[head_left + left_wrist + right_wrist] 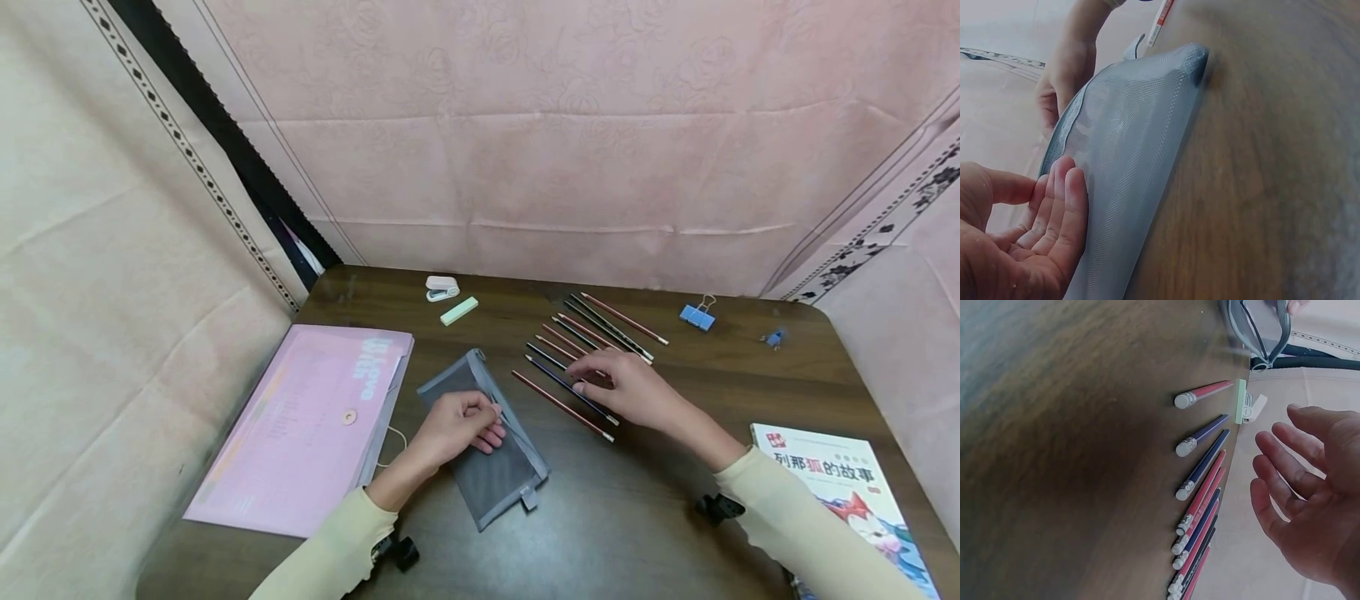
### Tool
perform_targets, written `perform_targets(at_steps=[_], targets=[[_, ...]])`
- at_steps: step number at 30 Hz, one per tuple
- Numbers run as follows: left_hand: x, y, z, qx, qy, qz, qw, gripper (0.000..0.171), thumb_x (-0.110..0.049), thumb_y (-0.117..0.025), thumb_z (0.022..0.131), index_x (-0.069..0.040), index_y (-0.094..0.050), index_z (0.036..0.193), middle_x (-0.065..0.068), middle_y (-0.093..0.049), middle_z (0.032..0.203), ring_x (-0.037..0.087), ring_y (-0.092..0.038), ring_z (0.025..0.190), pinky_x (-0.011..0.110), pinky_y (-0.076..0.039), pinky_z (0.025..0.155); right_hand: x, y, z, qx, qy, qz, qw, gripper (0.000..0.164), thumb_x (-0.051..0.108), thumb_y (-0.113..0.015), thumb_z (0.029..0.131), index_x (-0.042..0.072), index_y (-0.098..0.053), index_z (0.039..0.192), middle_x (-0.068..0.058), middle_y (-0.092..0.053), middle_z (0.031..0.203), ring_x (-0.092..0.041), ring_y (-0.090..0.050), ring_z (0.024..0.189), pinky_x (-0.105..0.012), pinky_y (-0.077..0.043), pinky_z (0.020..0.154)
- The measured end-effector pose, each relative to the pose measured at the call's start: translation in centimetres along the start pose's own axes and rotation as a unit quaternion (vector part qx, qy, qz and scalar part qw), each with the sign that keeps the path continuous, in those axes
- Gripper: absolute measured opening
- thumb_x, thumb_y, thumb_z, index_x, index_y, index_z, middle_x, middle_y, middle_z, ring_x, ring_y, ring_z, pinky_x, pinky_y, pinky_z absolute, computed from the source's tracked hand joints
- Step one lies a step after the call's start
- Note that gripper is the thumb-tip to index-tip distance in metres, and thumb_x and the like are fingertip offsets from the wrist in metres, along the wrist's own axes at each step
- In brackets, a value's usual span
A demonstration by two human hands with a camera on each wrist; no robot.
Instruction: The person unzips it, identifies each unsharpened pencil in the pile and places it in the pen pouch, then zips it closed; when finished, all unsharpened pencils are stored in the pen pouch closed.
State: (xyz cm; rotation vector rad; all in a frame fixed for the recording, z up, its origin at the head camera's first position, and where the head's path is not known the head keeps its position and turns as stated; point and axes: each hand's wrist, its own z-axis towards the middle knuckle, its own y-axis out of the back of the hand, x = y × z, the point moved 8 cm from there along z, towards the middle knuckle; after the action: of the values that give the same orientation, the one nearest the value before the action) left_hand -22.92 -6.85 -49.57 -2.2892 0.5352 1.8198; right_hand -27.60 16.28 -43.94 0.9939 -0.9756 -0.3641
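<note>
My left hand (467, 427) pinches the zipped edge of a grey mesh pencil case (498, 492) between thumb and index finger, the other fingers lying against the mesh. In the left wrist view the case (1129, 131) is raised along that edge. Several pencils with white eraser ends lie side by side in a slanted row to the right of the case. Nearest the case is a dark red pencil (562, 407), with a dark blue pencil (551, 373) beyond it. My right hand (626, 387) hovers over the row, fingers relaxed and apart, holding nothing in the right wrist view.
A pink folder (300, 433) with a string closure lies on the left. Towards the back are a white mini stapler (442, 288) and a pale green eraser (459, 311). A blue binder clip (697, 317), a smaller blue clip (773, 338) and a picture book (832, 475) lie on the right.
</note>
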Motion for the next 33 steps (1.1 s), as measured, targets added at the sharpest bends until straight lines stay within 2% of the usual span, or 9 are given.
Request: perform_targets(at_steps=[3, 7, 12, 15, 19, 22, 25, 30, 33], targets=[[0.0, 0.1, -0.1, 0.000, 0.004, -0.003, 1.0000, 0.024, -0.020, -0.059, 0.096, 0.002, -0.065, 0.092, 0.018, -0.073, 0.085, 0.025, -0.073, 0.073, 0.039, -0.062, 0.066, -0.1, -0.3, 0.1, -0.003, -0.009, -0.018, 1.000, 0.017, 0.023, -0.071, 0.087, 0.023, -0.071, 0.104, 0.011, -0.070, 0.103, -0.011, -0.063, 0.102, -0.038, -0.053, 0.088], [0.0, 0.2, 0.0, 0.002, 0.009, -0.009, 0.9999, 0.024, -0.021, -0.059, 0.096, 0.002, -0.064, 0.092, 0.017, -0.074, 0.085, 0.025, -0.073, 0.074, 0.038, -0.062, 0.066, -0.3, -1.3, 0.1, 0.004, -0.032, -0.038, 0.999, 0.016, 0.025, -0.074, 0.085, 0.021, -0.072, 0.100, 0.011, -0.070, 0.091, -0.008, -0.064, 0.086, -0.031, -0.054, 0.076], [0.1, 0.2, 0.1, 0.006, 0.010, -0.010, 0.9999, 0.024, -0.021, -0.058, 0.096, 0.002, -0.063, 0.093, 0.016, -0.074, 0.086, 0.025, -0.074, 0.075, 0.038, -0.062, 0.066, 0.3, -2.7, 0.3, 0.007, -0.054, -0.074, 0.996, 0.021, 0.028, -0.078, 0.080, 0.023, -0.072, 0.099, 0.016, -0.065, 0.076, 0.001, -0.058, 0.067, -0.022, -0.048, 0.059], [0.2, 0.2, 0.3, 0.006, 0.011, -0.012, 0.9999, 0.024, -0.020, -0.057, 0.097, 0.003, -0.063, 0.093, 0.017, -0.074, 0.087, 0.024, -0.074, 0.075, 0.038, -0.062, 0.066, 1.2, -3.5, 0.8, 0.008, -0.040, -0.124, 0.991, 0.023, 0.031, -0.078, 0.080, 0.025, -0.071, 0.102, 0.016, -0.062, 0.072, 0.000, -0.053, 0.062, -0.022, -0.043, 0.052], [0.2, 0.2, 0.5, 0.005, 0.013, -0.016, 0.9998, 0.024, -0.019, -0.057, 0.096, 0.004, -0.062, 0.094, 0.019, -0.074, 0.088, 0.025, -0.073, 0.075, 0.039, -0.062, 0.067, 2.5, -4.4, 1.5, 0.011, -0.004, -0.181, 0.983, 0.023, 0.027, -0.078, 0.080, 0.025, -0.071, 0.102, 0.012, -0.067, 0.082, -0.004, -0.059, 0.069, -0.026, -0.047, 0.054], [0.1, 0.1, 0.6, 0.006, 0.016, -0.018, 0.9997, 0.026, -0.020, -0.058, 0.096, 0.005, -0.061, 0.096, 0.021, -0.073, 0.090, 0.026, -0.073, 0.077, 0.039, -0.062, 0.067, 3.1, -4.9, 1.7, 0.016, 0.011, -0.188, 0.982, 0.020, 0.021, -0.078, 0.080, 0.025, -0.071, 0.098, 0.011, -0.071, 0.087, -0.005, -0.064, 0.076, -0.029, -0.052, 0.060], [0.0, 0.1, 0.7, 0.007, 0.016, -0.016, 0.9997, 0.027, -0.021, -0.058, 0.096, 0.006, -0.061, 0.096, 0.022, -0.073, 0.091, 0.027, -0.073, 0.077, 0.039, -0.062, 0.068, 3.4, -5.2, 1.9, 0.021, 0.015, -0.182, 0.983, 0.018, 0.016, -0.078, 0.079, 0.023, -0.071, 0.095, 0.010, -0.070, 0.082, -0.006, -0.063, 0.072, -0.028, -0.052, 0.058], [-0.1, 0.2, 0.8, 0.004, 0.016, -0.015, 0.9998, 0.025, -0.020, -0.057, 0.097, 0.004, -0.061, 0.095, 0.020, -0.073, 0.089, 0.024, -0.073, 0.075, 0.039, -0.062, 0.067, 3.9, -5.2, 2.5, 0.017, 0.019, -0.204, 0.979, 0.017, 0.015, -0.073, 0.078, 0.023, -0.069, 0.093, 0.011, -0.063, 0.071, -0.006, -0.053, 0.059, -0.024, -0.041, 0.047], [-0.2, 0.2, 0.9, 0.003, 0.015, -0.016, 0.9998, 0.024, -0.019, -0.056, 0.097, 0.004, -0.061, 0.094, 0.019, -0.073, 0.088, 0.023, -0.073, 0.074, 0.039, -0.061, 0.067, 4.4, -4.2, 3.1, -0.012, 0.014, -0.178, 0.984, 0.022, 0.017, -0.072, 0.077, 0.025, -0.068, 0.097, 0.013, -0.058, 0.068, -0.004, -0.048, 0.057, -0.023, -0.036, 0.046]])
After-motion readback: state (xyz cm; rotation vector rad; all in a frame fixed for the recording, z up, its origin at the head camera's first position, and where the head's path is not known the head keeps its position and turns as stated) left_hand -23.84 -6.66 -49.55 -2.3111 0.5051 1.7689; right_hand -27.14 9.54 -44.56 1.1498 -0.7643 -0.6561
